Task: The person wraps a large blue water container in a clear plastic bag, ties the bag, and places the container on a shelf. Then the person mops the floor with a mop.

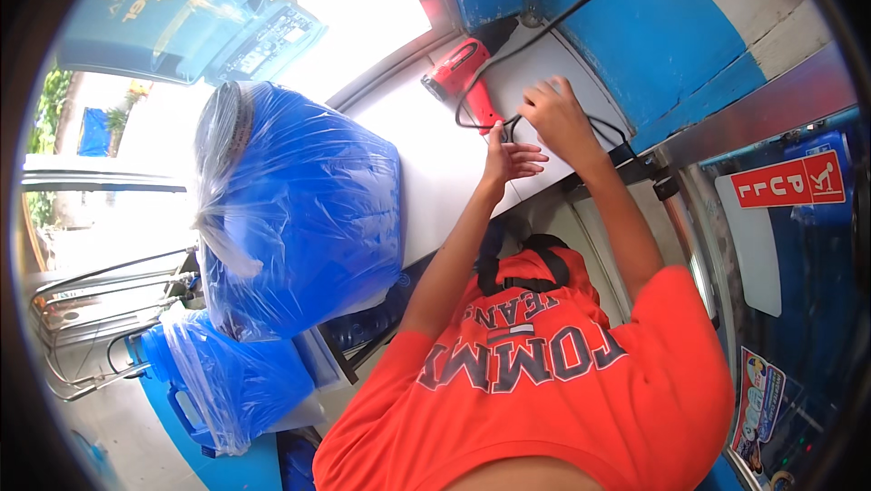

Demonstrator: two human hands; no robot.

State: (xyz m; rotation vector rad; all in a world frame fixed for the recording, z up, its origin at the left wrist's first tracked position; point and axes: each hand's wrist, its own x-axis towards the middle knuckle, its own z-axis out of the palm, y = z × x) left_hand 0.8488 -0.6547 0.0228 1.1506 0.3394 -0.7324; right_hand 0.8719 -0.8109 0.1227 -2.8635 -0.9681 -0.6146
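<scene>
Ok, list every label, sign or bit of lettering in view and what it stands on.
Wording not copied; where it stands:
Red shirt: large dark lettering, upside down, legible.
Red sign: white lettering, upside down, legible.
Translucent blue panel: pale lettering, partly legible.
Clear bottle: label too small to read.
Sticker: too distorted to read fully.
Red gun-shaped tool: marking too small to read.

We cannot tell whether the left hand (510, 162) touches the red heat gun (469, 73) at its handle's end. The right hand (557, 119) is slightly blurred, and we cannot make out whether its curled fingers pinch anything. The black cord (581, 6) runs out of our view at the top edge. A plastic-wrapped blue jug (313, 210) hides part of the table (419, 182) from us.
</scene>
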